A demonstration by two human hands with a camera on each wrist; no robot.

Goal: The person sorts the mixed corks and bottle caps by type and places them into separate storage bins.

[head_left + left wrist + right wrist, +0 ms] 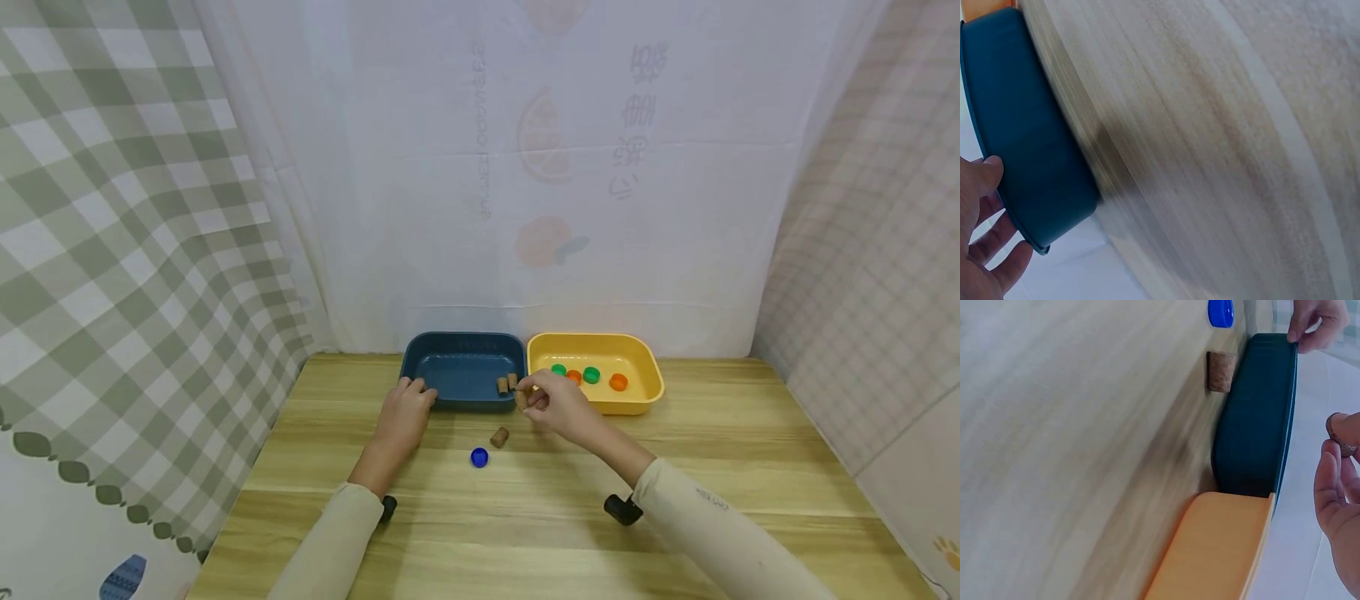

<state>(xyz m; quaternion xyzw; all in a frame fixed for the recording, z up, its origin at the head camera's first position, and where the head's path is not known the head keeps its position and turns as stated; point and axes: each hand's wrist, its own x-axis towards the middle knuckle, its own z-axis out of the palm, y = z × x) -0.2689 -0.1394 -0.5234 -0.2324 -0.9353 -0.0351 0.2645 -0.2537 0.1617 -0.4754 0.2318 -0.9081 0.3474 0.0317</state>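
My left hand [405, 414] holds the front left rim of a dark blue tray [465, 406]; in the left wrist view its thumb [991, 172] lies on the near side of the rim. My right hand [564, 406] pinches a cork [521, 400] between thumb and fingers, above the tray's front right corner. Two corks [503, 386] stand inside the blue tray at its right end. On the table in front, another cork [499, 437] lies beside a blue bottle cap [479, 457].
A yellow tray [651, 392] stands against the blue tray's right side, with green caps [592, 375] and orange caps [618, 382] in it. Behind both trays hangs a white cloth [450, 208]. A checkered cloth [150, 208] borders the wooden table [510, 533] on the left.
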